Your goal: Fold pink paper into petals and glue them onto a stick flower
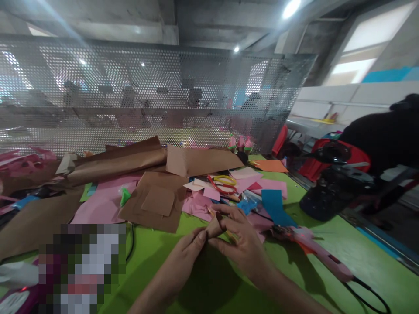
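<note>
Over the green table, a small piece of brown sheet (pixel 214 226), curled into a cone or tube, is between my two hands. My left hand (pixel 188 250) pinches its lower end between thumb and fingers. My right hand (pixel 244 240) curves around the upper, open end, with the fingertips on its edge. Whether the sheet is paper or foam, I cannot tell. Right of my hands lies a pink hot glue gun (pixel 322 255) with a black cord. Just beyond my fingers are pink scraps (pixel 198 206) and a blue piece (pixel 275 205).
Brown sheets (pixel 157 200) and a long brown roll (pixel 121 163) cover the back left. Scissors or pliers with red and yellow handles (pixel 224 183) lie mid-table. A dark jug (pixel 327 196) stands at the right edge. A perforated metal screen (pixel 147 96) rises behind; a person in black (pixel 386 131) is at right.
</note>
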The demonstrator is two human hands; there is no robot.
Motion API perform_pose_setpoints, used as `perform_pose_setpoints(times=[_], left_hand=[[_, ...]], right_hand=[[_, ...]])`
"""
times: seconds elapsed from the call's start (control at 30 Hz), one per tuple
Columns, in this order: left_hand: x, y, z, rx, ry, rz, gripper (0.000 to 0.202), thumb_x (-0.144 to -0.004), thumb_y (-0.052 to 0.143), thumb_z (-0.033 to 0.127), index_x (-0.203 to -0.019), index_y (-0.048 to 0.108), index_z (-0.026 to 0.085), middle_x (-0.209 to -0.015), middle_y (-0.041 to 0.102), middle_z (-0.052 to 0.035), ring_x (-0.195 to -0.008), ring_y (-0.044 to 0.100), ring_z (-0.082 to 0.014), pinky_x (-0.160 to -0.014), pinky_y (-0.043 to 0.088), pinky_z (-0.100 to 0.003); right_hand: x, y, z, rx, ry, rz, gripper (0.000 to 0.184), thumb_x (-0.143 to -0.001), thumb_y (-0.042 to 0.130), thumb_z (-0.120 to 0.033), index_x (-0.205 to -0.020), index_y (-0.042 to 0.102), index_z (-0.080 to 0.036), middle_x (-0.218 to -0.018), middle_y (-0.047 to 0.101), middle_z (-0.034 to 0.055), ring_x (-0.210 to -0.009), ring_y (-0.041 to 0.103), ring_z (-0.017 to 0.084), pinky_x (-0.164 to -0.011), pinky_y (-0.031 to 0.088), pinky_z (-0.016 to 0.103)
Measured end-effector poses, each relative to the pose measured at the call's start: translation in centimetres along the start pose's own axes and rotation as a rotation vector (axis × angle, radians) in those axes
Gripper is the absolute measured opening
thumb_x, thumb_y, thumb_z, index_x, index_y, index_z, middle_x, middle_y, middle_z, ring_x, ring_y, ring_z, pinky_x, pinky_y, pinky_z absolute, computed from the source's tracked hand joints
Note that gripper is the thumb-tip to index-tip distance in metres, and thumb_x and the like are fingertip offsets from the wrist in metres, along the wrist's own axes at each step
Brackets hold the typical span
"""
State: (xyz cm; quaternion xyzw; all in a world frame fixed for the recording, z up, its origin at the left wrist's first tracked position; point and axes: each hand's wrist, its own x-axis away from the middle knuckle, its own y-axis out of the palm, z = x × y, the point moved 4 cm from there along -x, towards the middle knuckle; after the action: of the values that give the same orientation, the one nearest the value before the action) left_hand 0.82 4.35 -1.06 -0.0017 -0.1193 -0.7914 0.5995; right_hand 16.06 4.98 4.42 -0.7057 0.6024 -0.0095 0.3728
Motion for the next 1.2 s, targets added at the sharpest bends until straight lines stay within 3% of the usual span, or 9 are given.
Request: perform_pose_setpoints(times=[0.13,0.2,0.33,0.47,0.57,0.63,0.7,0.83,1.2], left_hand=[[-0.1,-0.1,-0.3,0.244,-0.057,-0.006,0.049,-0.075,0.072,0.058,-0.102,0.073,0.018,-0.091,0.071,-0.0046,-0.091,0.062,-0.0188,-0.084,0.047,-0.027],[-0.2,-0.1,-0.5,0.384,-0.093,0.005,0.05,-0.066,0.08,0.056,-0.095,0.073,0.016,-0.076,0.065,-0.0004,-0.071,0.057,-0.0116,-0.068,0.044,-0.02],[-0.3,-0.1,-0.7,0.493,-0.133,0.048,0.05,-0.059,0.087,0.052,-0.086,0.07,0.013,-0.07,0.058,0.0019,-0.062,0.048,-0.0074,-0.06,0.038,-0.017],[-0.5,-0.1,-0.9,0.417,-0.096,-0.014,0.048,-0.071,0.074,0.061,-0.073,0.064,0.014,-0.06,0.051,0.0027,-0.054,0.041,-0.0085,-0.053,0.035,-0.02],[-0.5,-0.5,-0.9,0.259,-0.036,0.014,0.049,-0.083,0.06,0.062,-0.091,0.067,0.014,-0.076,0.064,-0.0035,-0.067,0.056,-0.0136,-0.065,0.044,-0.024],[-0.5,-0.9,-0.2,0.03,0.129,0.069,0.048,-0.087,0.059,0.054,-0.118,0.062,0.017,-0.106,0.068,-0.0083,-0.096,0.062,-0.0201,-0.086,0.047,-0.03],[-0.3,-0.9,0.6,-0.245,0.33,0.122,0.058,-0.086,0.064,0.042,-0.138,0.047,0.022,-0.133,0.059,-0.0095,-0.12,0.054,-0.0245,-0.101,0.04,-0.036],[-0.1,-0.2,0.8,-0.606,0.493,0.195,0.071,-0.078,0.063,0.015,-0.144,0.039,0.026,-0.138,0.057,-0.0087,-0.125,0.052,-0.0263,-0.104,0.038,-0.041],[-0.6,0.1,-0.3,-0.453,0.409,0.138,0.056,-0.083,0.048,0.011,-0.138,0.041,0.017,-0.138,0.056,-0.0142,-0.127,0.052,-0.026,-0.105,0.039,-0.043]], right_hand=[[-0.2,-0.9,0.6,-0.074,0.053,0.046,0.025,-0.078,0.076,-0.034,-0.101,0.071,-0.028,-0.133,0.055,0.008,-0.128,0.046,0.03,-0.106,0.037,0.046],[-0.3,-1.2,1.0,-0.115,0.085,0.055,0.026,-0.079,0.075,-0.035,-0.103,0.07,-0.028,-0.133,0.056,0.0078,-0.129,0.046,0.029,-0.105,0.039,0.045],[-0.2,-1.2,1.3,-0.214,0.105,0.066,0.026,-0.081,0.072,-0.035,-0.105,0.067,-0.028,-0.123,0.063,0.0075,-0.12,0.054,0.028,-0.101,0.043,0.043],[-0.2,-0.9,0.9,-0.229,0.126,0.061,0.014,-0.081,0.069,-0.031,-0.093,0.068,-0.025,-0.098,0.07,0.0043,-0.097,0.063,0.023,-0.087,0.049,0.036],[-0.2,-0.8,0.7,-0.19,0.118,0.083,0.007,-0.081,0.068,-0.03,-0.082,0.066,-0.023,-0.083,0.068,0.0014,-0.082,0.063,0.021,-0.076,0.05,0.032],[-0.2,-0.9,0.9,-0.134,0.089,0.112,0.009,-0.082,0.067,-0.031,-0.078,0.065,-0.023,-0.079,0.066,0.0013,-0.078,0.062,0.02,-0.073,0.048,0.032],[-0.1,-0.9,1.2,-0.077,0.071,0.139,0.009,-0.083,0.067,-0.031,-0.079,0.065,-0.023,-0.079,0.066,0.0021,-0.078,0.062,0.021,-0.072,0.048,0.033],[0.2,-0.4,1.4,-0.01,0.029,0.132,0.005,-0.085,0.068,-0.027,-0.084,0.065,-0.024,-0.081,0.066,0.0016,-0.079,0.062,0.021,-0.071,0.047,0.033],[0.4,-0.1,1.1,-0.066,-0.093,0.078,0.017,-0.083,0.071,-0.023,-0.1,0.067,-0.027,-0.09,0.067,0.0011,-0.083,0.061,0.02,-0.074,0.048,0.031]])
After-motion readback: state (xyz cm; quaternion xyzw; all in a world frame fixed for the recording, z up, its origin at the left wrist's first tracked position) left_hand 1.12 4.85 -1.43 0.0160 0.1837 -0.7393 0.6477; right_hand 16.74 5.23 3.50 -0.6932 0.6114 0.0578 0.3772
